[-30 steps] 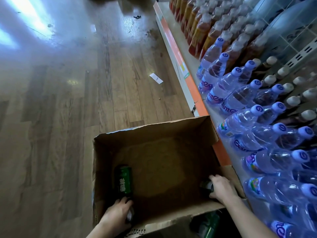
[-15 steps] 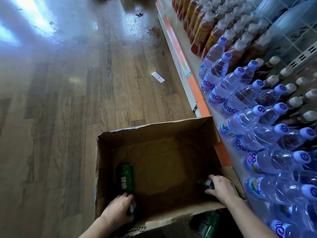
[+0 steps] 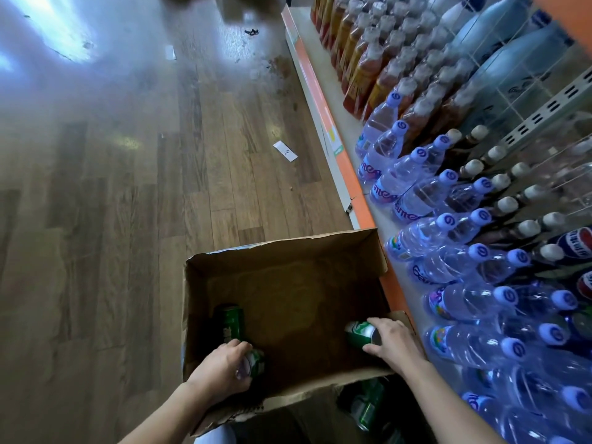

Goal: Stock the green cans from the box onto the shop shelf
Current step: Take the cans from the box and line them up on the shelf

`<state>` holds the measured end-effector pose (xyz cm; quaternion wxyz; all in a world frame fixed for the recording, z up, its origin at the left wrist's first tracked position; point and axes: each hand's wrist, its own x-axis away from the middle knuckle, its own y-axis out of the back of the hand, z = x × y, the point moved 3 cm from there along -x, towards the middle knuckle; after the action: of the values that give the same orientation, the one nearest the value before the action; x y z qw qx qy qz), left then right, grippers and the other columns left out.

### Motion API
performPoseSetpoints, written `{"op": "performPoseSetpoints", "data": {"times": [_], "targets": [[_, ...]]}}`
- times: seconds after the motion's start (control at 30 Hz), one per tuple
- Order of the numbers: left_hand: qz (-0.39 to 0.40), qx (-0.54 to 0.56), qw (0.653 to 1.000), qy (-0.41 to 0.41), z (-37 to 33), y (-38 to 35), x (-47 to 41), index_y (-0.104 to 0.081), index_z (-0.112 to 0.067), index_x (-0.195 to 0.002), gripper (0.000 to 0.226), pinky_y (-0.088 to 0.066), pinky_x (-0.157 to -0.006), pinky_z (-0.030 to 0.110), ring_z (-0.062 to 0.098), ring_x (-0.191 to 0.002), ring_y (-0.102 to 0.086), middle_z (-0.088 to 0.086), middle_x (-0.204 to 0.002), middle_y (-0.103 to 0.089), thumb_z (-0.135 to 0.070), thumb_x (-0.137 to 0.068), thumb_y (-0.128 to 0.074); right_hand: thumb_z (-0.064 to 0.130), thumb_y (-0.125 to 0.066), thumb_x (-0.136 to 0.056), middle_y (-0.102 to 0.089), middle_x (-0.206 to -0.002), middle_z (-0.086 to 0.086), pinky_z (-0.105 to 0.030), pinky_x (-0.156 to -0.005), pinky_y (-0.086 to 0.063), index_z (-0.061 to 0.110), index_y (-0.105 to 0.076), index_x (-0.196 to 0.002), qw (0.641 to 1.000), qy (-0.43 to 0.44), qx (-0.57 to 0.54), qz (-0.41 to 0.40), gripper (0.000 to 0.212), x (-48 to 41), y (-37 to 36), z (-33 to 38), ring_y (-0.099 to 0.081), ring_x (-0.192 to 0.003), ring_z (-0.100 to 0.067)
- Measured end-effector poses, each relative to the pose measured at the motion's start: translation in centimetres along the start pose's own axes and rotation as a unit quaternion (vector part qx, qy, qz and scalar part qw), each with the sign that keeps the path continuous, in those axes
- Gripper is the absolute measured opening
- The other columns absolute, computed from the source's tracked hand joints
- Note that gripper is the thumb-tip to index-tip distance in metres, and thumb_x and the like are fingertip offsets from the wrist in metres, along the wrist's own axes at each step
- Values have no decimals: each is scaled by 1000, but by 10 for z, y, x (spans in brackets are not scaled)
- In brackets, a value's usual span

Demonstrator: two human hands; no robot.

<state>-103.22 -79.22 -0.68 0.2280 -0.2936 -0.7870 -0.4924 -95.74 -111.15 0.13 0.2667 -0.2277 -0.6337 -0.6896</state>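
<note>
A brown cardboard box [image 3: 282,248] stands open on the floor beside the low shop shelf [image 3: 344,161]. My left hand [image 3: 221,368] grips a green can [image 3: 254,363] at the box's near left corner. Just beyond it another green can [image 3: 230,320] stands against the left wall. My right hand [image 3: 395,342] grips a second green can [image 3: 362,334], tilted and raised at the box's near right side. More green cans [image 3: 368,408] show in the dark gap below the box's near edge.
The shelf on the right holds rows of clear water bottles with blue caps [image 3: 442,251] and amber drink bottles [image 3: 365,68] farther along. Wooden floor [image 3: 128,187] spreads left, with a white paper slip [image 3: 285,151] lying on it.
Both hands have closed around cans. The right hand has lifted its can out of the corner and tilted it into view; the left hand's can has risen a little.
</note>
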Motion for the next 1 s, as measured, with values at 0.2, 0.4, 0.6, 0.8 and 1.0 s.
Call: {"op": "performPoseSetpoints", "data": {"times": [0.2, 0.4, 0.6, 0.8, 1.0], "targets": [[-13, 3, 1000, -3, -25, 37, 19, -43, -17, -136, 61, -40, -91, 21, 19, -113, -55, 2, -126, -53, -33, -81, -61, 39, -64, -84, -52, -134, -3, -32, -103, -34, 20, -41, -139, 1000, -8, -15, -15, 62, 24, 35, 10, -46, -122, -25], [-12, 17, 1000, -6, -54, 90, 63, -43, -16, -136, 62, -42, -91, 23, 19, -115, -54, 3, -128, -53, -32, -80, -65, 39, -63, -84, -51, -134, -1, -33, -101, -36, 23, -40, -139, 1000, -9, -13, -7, 62, 70, 89, 23, -45, -120, -24], [-10, 11, 1000, -18, -96, 170, 114, -42, -14, -137, 64, -39, -93, 18, 18, -118, -52, 3, -131, -51, -34, -82, -65, 39, -66, -82, -53, -133, -1, -33, -101, -36, 24, -43, -137, 1000, -11, -19, -10, 61, 131, 175, 42, -47, -118, -26], [-7, -9, 999, -44, -144, 261, 160, -41, -13, -139, 64, -37, -97, 20, 18, -125, -46, 4, -133, -51, -29, -82, -66, 39, -67, -82, -54, -133, -3, -33, -98, -40, 24, -44, -136, 1000, -9, -17, -8, 61, 195, 273, 64, -49, -121, -24], [0, -37, 996, -80, -191, 353, 195, -54, -17, -123, 45, -47, -83, 24, 18, -107, -57, 0, -113, -58, -26, -79, -61, 38, -69, -78, -59, -125, -7, -30, -90, -42, 22, -51, -129, 998, -15, -41, -40, 57, 263, 370, 85, -54, -115, -24]]}}
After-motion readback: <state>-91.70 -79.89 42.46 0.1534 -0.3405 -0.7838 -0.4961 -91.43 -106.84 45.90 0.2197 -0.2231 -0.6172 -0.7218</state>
